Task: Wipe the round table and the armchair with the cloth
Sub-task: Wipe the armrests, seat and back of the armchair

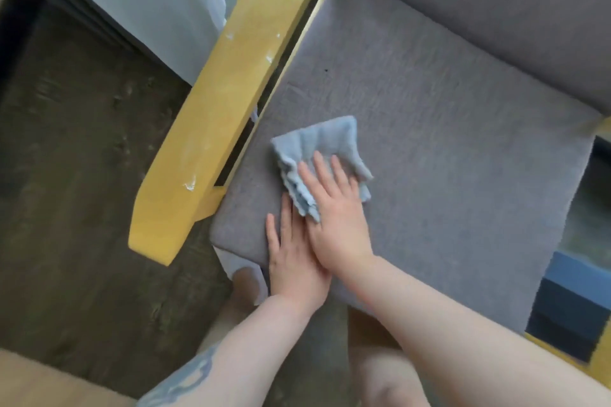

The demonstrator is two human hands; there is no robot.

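Observation:
The armchair has a grey seat cushion (446, 149), a grey backrest (496, 3) and a yellow wooden armrest (231, 82) on its left. A folded light-blue cloth (317, 145) lies on the cushion near its front left corner. My right hand (334, 208) presses flat on the cloth with fingers spread. Flat on the cushion just left of it rests my left hand (294, 254), its fingers partly under the right hand and touching the cloth's near edge. The round table is not in view.
White scuff marks dot the yellow armrest. A pale curtain (148, 3) hangs at the upper left over dark flooring (72, 175). A second yellow armrest (598, 129) shows at the right edge, with a blue and dark object (575, 307) below it.

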